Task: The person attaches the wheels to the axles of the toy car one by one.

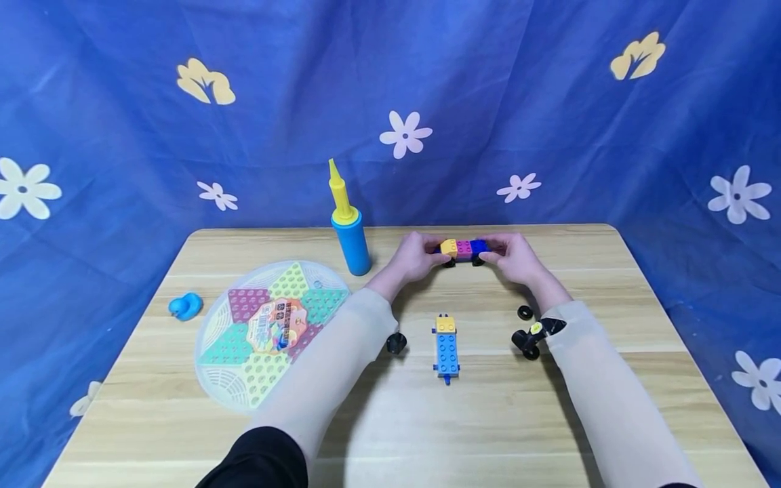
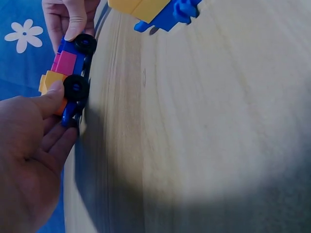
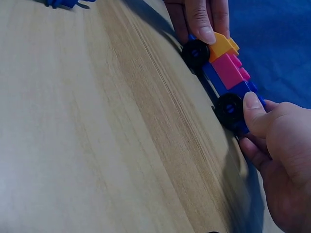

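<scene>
A toy car built of yellow, pink and blue blocks (image 1: 464, 248) stands near the table's back edge. Black wheels (image 2: 77, 88) show on its near side. My left hand (image 1: 417, 257) grips the yellow end between thumb and fingers, and my right hand (image 1: 516, 257) grips the dark blue end the same way. In the right wrist view the right thumb presses beside a wheel (image 3: 229, 109). Closer to me lies a second car base (image 1: 447, 348), light blue with a yellow block at its far end; no wheels show on it.
Left of my arms lie a round Chinese checkers board (image 1: 210, 332) and a blue toy duck (image 1: 186, 306). A blue and yellow hand pump (image 1: 352, 244) stands behind the board. Loose black wheels (image 1: 396, 343) lie beside the left sleeve; more wheels (image 1: 525, 312) lie by the right wrist.
</scene>
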Available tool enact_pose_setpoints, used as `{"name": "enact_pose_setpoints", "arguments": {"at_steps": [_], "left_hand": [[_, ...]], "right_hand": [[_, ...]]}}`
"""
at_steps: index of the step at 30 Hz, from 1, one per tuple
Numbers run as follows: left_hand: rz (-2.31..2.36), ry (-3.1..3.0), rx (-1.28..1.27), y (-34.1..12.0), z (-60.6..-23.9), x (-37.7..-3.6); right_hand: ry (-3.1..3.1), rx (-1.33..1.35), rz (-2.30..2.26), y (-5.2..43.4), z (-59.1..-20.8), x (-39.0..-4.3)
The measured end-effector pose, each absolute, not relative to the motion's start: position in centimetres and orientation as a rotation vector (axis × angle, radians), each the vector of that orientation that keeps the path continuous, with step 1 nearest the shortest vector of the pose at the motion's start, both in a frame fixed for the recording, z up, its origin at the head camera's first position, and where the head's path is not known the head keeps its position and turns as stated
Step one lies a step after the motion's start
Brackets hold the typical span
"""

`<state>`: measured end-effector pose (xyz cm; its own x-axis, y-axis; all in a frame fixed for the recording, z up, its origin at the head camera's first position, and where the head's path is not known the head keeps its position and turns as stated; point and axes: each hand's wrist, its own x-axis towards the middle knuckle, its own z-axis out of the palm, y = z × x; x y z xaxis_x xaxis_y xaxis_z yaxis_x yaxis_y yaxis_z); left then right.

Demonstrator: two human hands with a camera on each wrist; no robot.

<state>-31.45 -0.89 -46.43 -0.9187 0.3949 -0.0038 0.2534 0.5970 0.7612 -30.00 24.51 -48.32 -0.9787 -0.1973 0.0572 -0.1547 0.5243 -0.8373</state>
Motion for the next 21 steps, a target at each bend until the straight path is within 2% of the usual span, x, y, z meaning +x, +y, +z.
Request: {"name": "enact_pose_setpoints", "arguments": {"at_steps": [21], "left_hand": [[1.235,2.612,0.549,-0.94,-46.46,-31.50]], "right_hand": [[2.678,-0.306,-1.456,24.72,-48.09,-30.11]]}}
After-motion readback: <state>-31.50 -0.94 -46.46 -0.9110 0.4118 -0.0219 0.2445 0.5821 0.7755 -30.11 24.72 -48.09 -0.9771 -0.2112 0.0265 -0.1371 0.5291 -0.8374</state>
